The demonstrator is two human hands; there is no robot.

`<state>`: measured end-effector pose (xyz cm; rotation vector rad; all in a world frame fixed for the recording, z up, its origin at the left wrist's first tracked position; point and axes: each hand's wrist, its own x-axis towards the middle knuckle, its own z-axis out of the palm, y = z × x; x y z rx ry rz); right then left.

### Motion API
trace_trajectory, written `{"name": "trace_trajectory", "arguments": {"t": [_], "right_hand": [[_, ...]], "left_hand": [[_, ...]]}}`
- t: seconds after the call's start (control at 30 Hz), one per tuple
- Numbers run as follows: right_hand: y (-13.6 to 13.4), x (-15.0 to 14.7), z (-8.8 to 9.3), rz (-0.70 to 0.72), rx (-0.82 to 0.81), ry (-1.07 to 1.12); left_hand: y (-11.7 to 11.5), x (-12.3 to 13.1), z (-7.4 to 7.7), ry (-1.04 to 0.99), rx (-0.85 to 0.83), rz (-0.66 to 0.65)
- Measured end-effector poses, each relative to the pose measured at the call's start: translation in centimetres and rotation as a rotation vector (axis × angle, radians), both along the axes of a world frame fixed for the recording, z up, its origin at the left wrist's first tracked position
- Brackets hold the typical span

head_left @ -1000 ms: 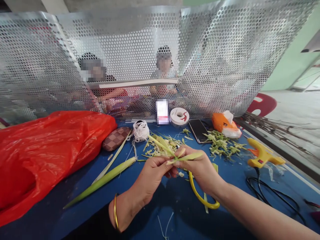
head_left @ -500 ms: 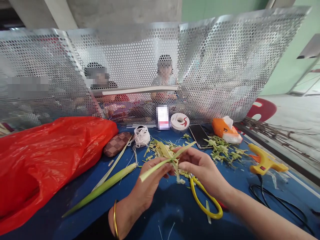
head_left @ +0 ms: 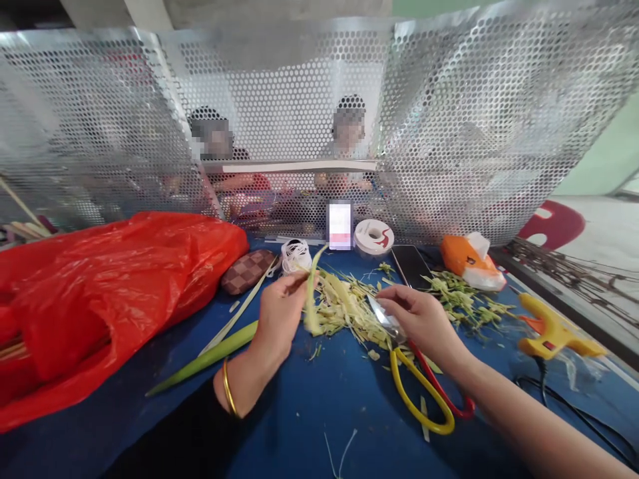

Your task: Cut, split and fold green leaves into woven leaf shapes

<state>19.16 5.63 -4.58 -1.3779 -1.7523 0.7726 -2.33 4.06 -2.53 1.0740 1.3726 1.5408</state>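
Note:
My left hand (head_left: 280, 314) is closed, pinching a pale green leaf strip (head_left: 311, 303) that stands up and hangs down past the fingertips. To the right, my right hand (head_left: 422, 316) has its fingers closed around the blade end of the scissors (head_left: 422, 392). Their yellow and red handles point toward me over the blue table, and the blade tip shows beside the fingers. Between both hands lies a pile of leaf scraps (head_left: 344, 303). Behind my left wrist, a long green leaf shoot (head_left: 204, 366) is partly hidden.
A red plastic bag (head_left: 124, 286) covers the left. White string (head_left: 295, 256), a checkered pouch (head_left: 247, 271), a ribbon spool (head_left: 373, 236) and a phone (head_left: 412, 266) sit behind. At right are folded leaf pieces (head_left: 464, 299), tissues (head_left: 472, 259) and a yellow glue gun (head_left: 556, 332). People sit beyond the perforated screen (head_left: 279, 113).
My hands have moved apart, the left one keeping a leaf strip. My right hand has left the leaf and taken hold of the scissors' blades. The view has shifted slightly.

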Motion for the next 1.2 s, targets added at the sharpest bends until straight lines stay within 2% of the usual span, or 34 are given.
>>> {"name": "trace_trajectory", "arguments": {"t": [0.07, 0.13, 0.23, 0.27, 0.37, 0.47, 0.6, 0.7, 0.77, 0.87, 0.97, 1.1, 1.2], "right_hand": [[0.2, 0.0, -0.8, 0.048, 0.081, -0.210], [0.2, -0.3, -1.3, 0.093, 0.119, -0.333], [0.5, -1.4, -1.5, 0.063, 0.130, -0.445], [0.8, -1.9, -1.5, 0.039, 0.135, -0.470], [1.8, -3.5, -1.6, 0.005, 0.148, -0.516], [2.6, -4.9, -1.9, -0.030, 0.142, -0.522], [2.8, -5.5, -1.7, -0.087, 0.185, -0.449], [2.4, -5.0, -0.3, -0.149, 0.319, -0.396], [1.8, -4.6, 0.7, -0.167, 0.406, -0.388], [0.5, -4.0, 1.3, -0.139, 0.482, -0.418], [-1.3, -3.4, 0.5, -0.120, 0.493, -0.454], [-3.6, -1.8, -1.0, -0.247, 0.449, -0.412], [-5.2, -0.5, -0.9, -0.369, 0.437, -0.296]], "left_hand": [[0.7, -0.7, 0.0, 0.073, 0.004, -0.017], [1.0, -1.0, -0.4, 0.158, -0.012, -0.087], [1.0, -1.2, -1.4, 0.342, -0.070, -0.259], [0.9, -1.3, -1.8, 0.407, -0.099, -0.352], [0.5, -2.2, -2.5, 0.453, -0.125, -0.428], [-0.6, -3.4, -2.3, 0.493, -0.091, -0.374], [-3.5, -4.4, -1.4, 0.473, -0.012, -0.169], [-6.1, -3.7, -1.0, 0.401, 0.036, -0.047], [-7.6, -2.6, -0.9, 0.355, 0.064, -0.014], [-9.0, -1.0, -1.0, 0.311, 0.075, -0.066], [-9.7, 0.0, -1.6, 0.309, 0.088, -0.154], [-9.9, 0.4, -3.2, 0.335, 0.094, -0.288], [-10.0, 0.8, -3.9, 0.308, 0.061, -0.360]]}}
